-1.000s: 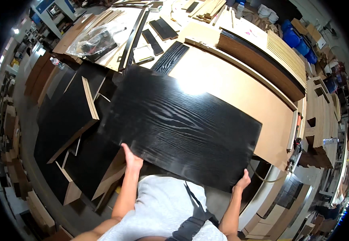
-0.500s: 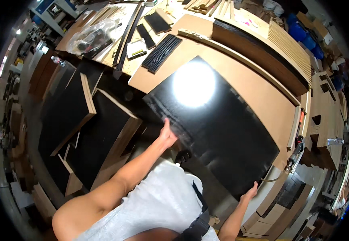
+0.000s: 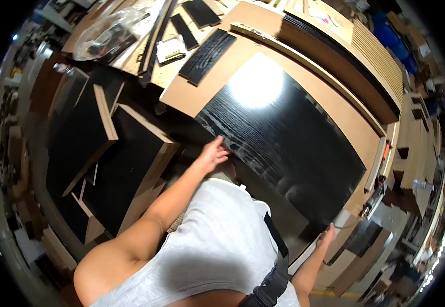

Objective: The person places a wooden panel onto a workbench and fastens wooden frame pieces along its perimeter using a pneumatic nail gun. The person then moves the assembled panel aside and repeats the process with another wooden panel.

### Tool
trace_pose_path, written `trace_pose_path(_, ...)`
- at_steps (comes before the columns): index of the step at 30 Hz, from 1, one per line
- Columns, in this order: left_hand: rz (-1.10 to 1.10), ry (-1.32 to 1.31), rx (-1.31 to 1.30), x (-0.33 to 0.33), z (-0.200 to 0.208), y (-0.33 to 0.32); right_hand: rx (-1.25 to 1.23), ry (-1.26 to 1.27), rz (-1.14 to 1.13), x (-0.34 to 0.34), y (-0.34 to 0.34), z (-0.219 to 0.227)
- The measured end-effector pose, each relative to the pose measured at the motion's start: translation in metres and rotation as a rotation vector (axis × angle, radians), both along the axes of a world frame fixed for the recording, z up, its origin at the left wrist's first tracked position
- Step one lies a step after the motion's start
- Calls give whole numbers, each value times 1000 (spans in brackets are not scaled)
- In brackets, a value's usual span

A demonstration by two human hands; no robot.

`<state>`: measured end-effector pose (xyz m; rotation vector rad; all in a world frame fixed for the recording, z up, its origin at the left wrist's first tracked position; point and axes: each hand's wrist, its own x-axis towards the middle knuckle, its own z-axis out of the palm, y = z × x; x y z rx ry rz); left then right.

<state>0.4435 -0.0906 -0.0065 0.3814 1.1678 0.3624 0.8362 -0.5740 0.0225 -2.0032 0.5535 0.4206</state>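
Observation:
A large black wood-grain panel (image 3: 289,148) lies on a tan board (image 3: 278,46) across the workbench, a bright patch of light glaring off its far part. My left hand (image 3: 214,154) is at the panel's near-left edge, with its fingers loosely apart rather than wrapped round it. By the near-right corner, my right hand (image 3: 328,236) grips the panel's edge; most of its fingers are hidden.
Along the far side runs a wooden strip (image 3: 304,66), with stacked dark boards (image 3: 340,66) behind it. A power tool (image 3: 373,197) with a cord rests to the right. Black-faced panels (image 3: 125,169) stand at my left. A small black board (image 3: 207,56) lies farther off.
The black panel has moved slightly away and to the right, lying flatter on the tan board. My left hand has loosened from its edge; my right hand has followed the corner.

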Motion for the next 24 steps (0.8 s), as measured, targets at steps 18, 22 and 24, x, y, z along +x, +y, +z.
trace_pose_path(18,144,236,143,-66,-12,115,847,308,-698,-139,174,15)
trace_pose_path(22,192,75,162,-66,-3,109,852,359,-619,-134,186,31)
trace_pose_path(24,265,34,193,-70,11,104,821,321,-560,-133,178,48)
